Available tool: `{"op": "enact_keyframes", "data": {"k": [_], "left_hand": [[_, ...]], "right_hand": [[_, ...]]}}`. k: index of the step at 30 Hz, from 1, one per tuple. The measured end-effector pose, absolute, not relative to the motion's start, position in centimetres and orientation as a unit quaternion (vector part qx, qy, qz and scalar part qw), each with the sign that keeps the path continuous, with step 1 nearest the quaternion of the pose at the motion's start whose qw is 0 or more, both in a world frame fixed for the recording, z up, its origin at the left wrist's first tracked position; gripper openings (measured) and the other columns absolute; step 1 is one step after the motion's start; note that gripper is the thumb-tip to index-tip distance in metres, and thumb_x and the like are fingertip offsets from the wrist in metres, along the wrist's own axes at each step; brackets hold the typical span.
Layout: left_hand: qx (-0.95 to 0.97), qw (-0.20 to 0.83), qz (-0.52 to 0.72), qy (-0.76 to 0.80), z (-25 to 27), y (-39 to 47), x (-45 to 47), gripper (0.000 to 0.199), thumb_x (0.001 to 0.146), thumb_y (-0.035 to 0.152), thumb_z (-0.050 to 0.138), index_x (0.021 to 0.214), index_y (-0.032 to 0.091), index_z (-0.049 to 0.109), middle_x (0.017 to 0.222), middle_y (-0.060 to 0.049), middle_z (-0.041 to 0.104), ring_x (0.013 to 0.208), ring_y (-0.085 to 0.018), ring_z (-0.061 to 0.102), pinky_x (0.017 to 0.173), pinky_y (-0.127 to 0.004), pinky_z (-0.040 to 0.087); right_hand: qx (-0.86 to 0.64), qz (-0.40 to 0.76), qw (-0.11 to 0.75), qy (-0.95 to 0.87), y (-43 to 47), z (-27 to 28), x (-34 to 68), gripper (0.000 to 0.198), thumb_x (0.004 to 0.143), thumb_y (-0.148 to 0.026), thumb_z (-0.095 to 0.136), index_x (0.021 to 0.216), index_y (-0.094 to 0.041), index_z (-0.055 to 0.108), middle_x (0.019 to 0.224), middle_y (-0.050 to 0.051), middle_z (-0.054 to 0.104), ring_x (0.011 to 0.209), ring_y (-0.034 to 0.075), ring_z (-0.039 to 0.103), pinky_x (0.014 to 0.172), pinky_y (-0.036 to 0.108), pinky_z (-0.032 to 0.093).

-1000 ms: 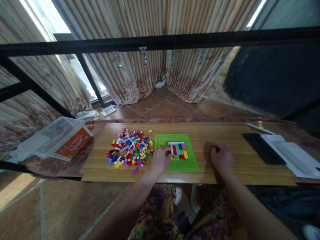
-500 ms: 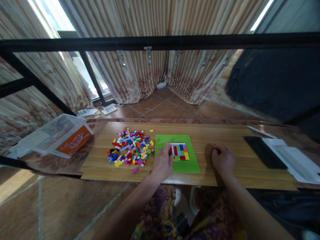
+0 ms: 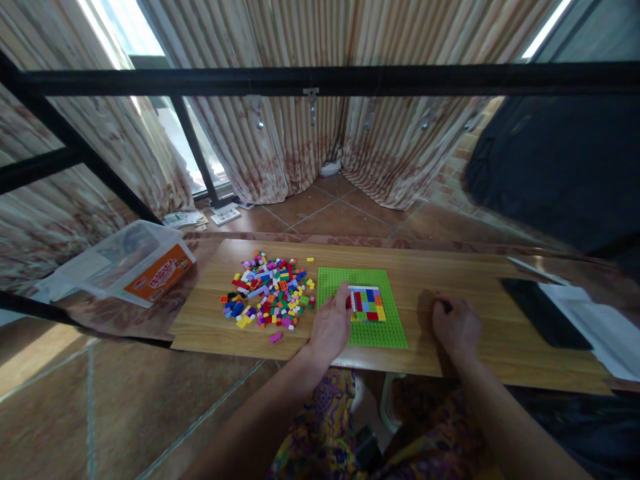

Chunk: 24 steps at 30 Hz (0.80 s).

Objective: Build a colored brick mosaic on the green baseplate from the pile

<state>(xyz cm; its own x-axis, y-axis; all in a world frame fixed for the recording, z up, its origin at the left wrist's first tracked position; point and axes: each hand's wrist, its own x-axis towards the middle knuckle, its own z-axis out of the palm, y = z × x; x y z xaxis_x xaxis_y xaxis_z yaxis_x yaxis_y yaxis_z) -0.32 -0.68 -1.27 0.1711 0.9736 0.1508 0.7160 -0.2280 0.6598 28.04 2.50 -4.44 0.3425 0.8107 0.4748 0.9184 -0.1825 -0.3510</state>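
Note:
My left hand (image 3: 331, 325) is over the left part of a green studded baseplate (image 3: 330, 275), its fingers closed. A small red toy brick (image 3: 349, 303) shows between its finger and thumb, right at the left side of a low block of toy bricks (image 3: 369, 305). That block has a white row along the back and left, with red, blue, green, orange and yellow bricks inside. My right hand (image 3: 456, 325) rests on the wooden table to the right of the baseplate, curled into a loose fist with nothing visible in it.
Loose bricks in many colours lie in a heap (image 3: 270, 293) on the left of the table (image 3: 200, 320); a magenta brick (image 3: 275, 338) lies nearer me. A clear plastic bin (image 3: 120, 267) stands beyond the left end. A dark flat object (image 3: 545, 313) and white papers (image 3: 600, 333) lie at right.
The whole view has shifted a little, so the table appears farther right. Both hands keep nearly the same places relative to the baseplate.

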Motion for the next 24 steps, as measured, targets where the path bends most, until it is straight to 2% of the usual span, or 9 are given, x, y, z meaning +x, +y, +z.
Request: {"op": "enact_keyframes", "data": {"k": [3,5,9,16,19,24], "left_hand": [[0.726,0.215,0.302,0.579,-0.4,-1.2,-0.3,0.061,0.091,0.016,0.048,0.147,0.018,0.025,0.137,-0.013,0.055,0.126,-0.024,0.053,0.105,-0.040,0.044],[0.724,0.204,0.315,0.579,0.5,-2.0,-0.8,0.057,0.090,0.017,0.050,0.145,0.018,0.031,0.140,-0.013,0.052,0.129,-0.023,0.050,0.108,-0.040,0.042],[0.713,0.169,0.316,0.602,1.7,-4.5,-3.9,0.041,0.090,0.018,0.049,0.131,0.019,0.049,0.128,-0.011,0.060,0.124,-0.024,0.053,0.105,-0.042,0.044],[0.670,0.087,0.279,0.683,0.9,-8.5,-12.3,0.019,0.088,0.025,0.052,0.101,0.022,0.065,0.101,-0.008,0.067,0.100,-0.024,0.063,0.090,-0.039,0.053],[0.678,0.084,0.244,0.689,0.2,-8.8,-14.1,0.018,0.089,0.031,0.051,0.093,0.024,0.068,0.098,-0.007,0.069,0.105,-0.025,0.063,0.091,-0.039,0.053],[0.684,0.096,0.214,0.691,0.0,-8.4,-14.4,0.021,0.090,0.030,0.048,0.089,0.023,0.068,0.100,-0.008,0.069,0.107,-0.026,0.062,0.093,-0.041,0.051]], "right_hand": [[-0.763,-0.092,0.290,-0.570,2.5,-4.6,28.2,0.035,0.083,-0.032,0.044,0.088,-0.014,0.073,0.083,0.012,0.065,0.073,0.020,0.052,0.068,0.032,0.038],[-0.767,-0.089,0.287,-0.567,2.5,-4.7,28.3,0.034,0.083,-0.032,0.044,0.090,-0.014,0.073,0.085,0.011,0.065,0.073,0.020,0.052,0.067,0.031,0.037],[-0.776,-0.087,0.278,-0.560,2.5,-4.8,28.3,0.034,0.083,-0.032,0.045,0.090,-0.014,0.073,0.085,0.011,0.064,0.073,0.020,0.052,0.067,0.032,0.038],[-0.763,-0.091,0.298,-0.566,2.6,-4.8,28.3,0.033,0.082,-0.032,0.045,0.088,-0.014,0.072,0.083,0.011,0.065,0.075,0.021,0.054,0.069,0.033,0.040],[-0.763,-0.090,0.303,-0.564,2.6,-4.9,28.2,0.033,0.083,-0.031,0.044,0.089,-0.014,0.072,0.084,0.011,0.065,0.076,0.021,0.054,0.070,0.033,0.039],[-0.771,-0.080,0.300,-0.556,2.5,-4.7,28.1,0.034,0.082,-0.031,0.044,0.089,-0.014,0.072,0.085,0.012,0.064,0.074,0.020,0.051,0.068,0.033,0.038]]}}
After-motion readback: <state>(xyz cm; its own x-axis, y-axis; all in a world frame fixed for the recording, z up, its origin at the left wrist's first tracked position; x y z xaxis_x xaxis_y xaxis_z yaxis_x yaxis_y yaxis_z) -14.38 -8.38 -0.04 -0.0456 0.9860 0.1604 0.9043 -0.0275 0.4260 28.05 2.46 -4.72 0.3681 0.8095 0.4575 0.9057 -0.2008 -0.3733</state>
